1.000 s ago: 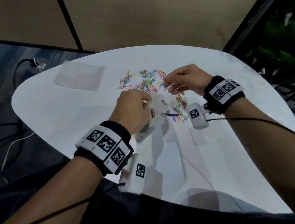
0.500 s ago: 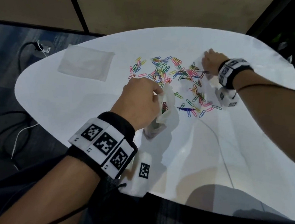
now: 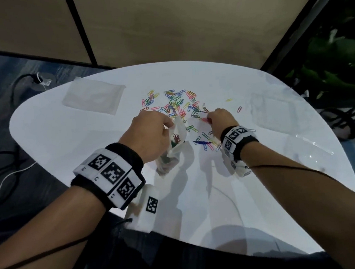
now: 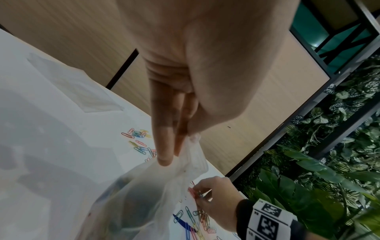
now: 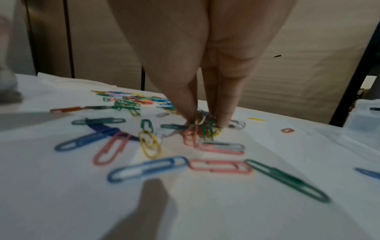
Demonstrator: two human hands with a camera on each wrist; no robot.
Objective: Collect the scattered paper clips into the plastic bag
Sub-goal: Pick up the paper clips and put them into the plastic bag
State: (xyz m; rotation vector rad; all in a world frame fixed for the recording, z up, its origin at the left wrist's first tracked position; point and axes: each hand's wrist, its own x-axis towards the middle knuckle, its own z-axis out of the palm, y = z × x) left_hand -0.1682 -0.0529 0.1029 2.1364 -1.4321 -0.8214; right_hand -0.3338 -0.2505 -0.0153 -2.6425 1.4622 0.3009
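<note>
Coloured paper clips [image 3: 176,104] lie scattered over the middle of the white table [image 3: 65,144]. My left hand [image 3: 151,134] pinches the rim of a clear plastic bag [image 3: 178,142] and holds its mouth up; several clips sit inside. In the left wrist view thumb and fingers [image 4: 164,146] clamp the bag [image 4: 144,186] edge. My right hand [image 3: 219,120] is just right of the bag, fingertips down on the table. In the right wrist view its fingertips [image 5: 190,112] pinch a small bunch of clips [image 5: 202,125], with more paper clips [image 5: 148,167] lying loose in front.
A second flat clear bag [image 3: 94,96] lies at the table's far left. A plastic sheet [image 3: 271,109] lies at the right, with stray clips [image 3: 239,109] near it. Cables run over the floor on the left, plants stand at the right. A transparent box [image 5: 363,115] sits far right.
My right hand left the bag mouth, reached to the far right of the pile, then drew back toward the bag with a bunch of clips pinched. The left hand kept holding the bag.
</note>
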